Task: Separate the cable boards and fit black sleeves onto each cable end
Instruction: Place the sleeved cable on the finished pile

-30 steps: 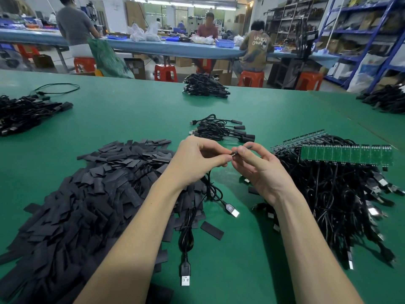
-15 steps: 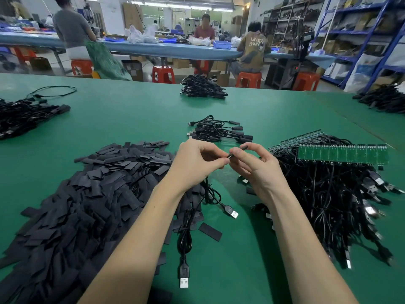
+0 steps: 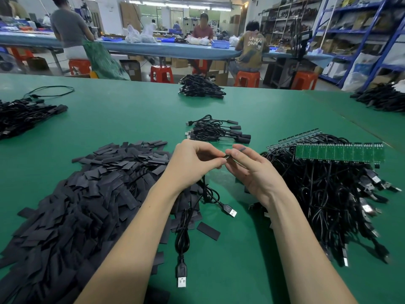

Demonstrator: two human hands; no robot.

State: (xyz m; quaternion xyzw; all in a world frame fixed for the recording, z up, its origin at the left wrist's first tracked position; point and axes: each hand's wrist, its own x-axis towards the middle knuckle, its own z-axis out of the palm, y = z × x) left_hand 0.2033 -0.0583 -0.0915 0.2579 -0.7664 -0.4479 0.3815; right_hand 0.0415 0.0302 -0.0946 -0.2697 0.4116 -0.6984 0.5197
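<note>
"UNKN DWN" on seated person's shirt (image 3: 254, 43)

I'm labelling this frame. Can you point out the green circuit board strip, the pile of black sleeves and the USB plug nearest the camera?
green circuit board strip (image 3: 339, 152), head view, middle of its face
pile of black sleeves (image 3: 87, 194), head view, centre of heap
USB plug (image 3: 181, 281), head view, metal tip

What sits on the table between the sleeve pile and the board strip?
In the head view: both hands, left hand and right hand, pinching one cable end.
</note>
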